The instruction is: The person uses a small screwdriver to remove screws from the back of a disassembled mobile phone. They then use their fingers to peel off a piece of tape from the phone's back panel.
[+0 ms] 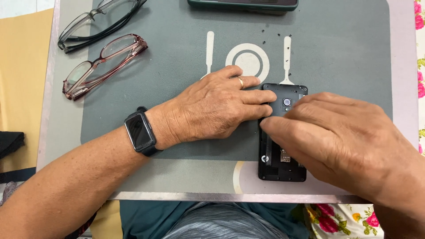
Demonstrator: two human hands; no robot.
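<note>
Because the left hand (212,106) lies flat, gripping nothing, while the right hand (330,137) pinches something hidden over the opened phone (276,170), the phone could slide across the grey mat (177,57), scattering the tiny loose screws (276,36).

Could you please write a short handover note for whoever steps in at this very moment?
Left hand: flat on the grey mat, fingers against the left edge of the opened black phone, steadying it.
Right hand: on top of the phone, fingertips close to the camera lens; whether they pinch anything cannot be seen.
Done: back cover is off, insides exposed.
Nearby: tiny black screws at the mat's top, two pairs of glasses upper left, another phone at the top edge.
Left: not clear from this view.
</note>
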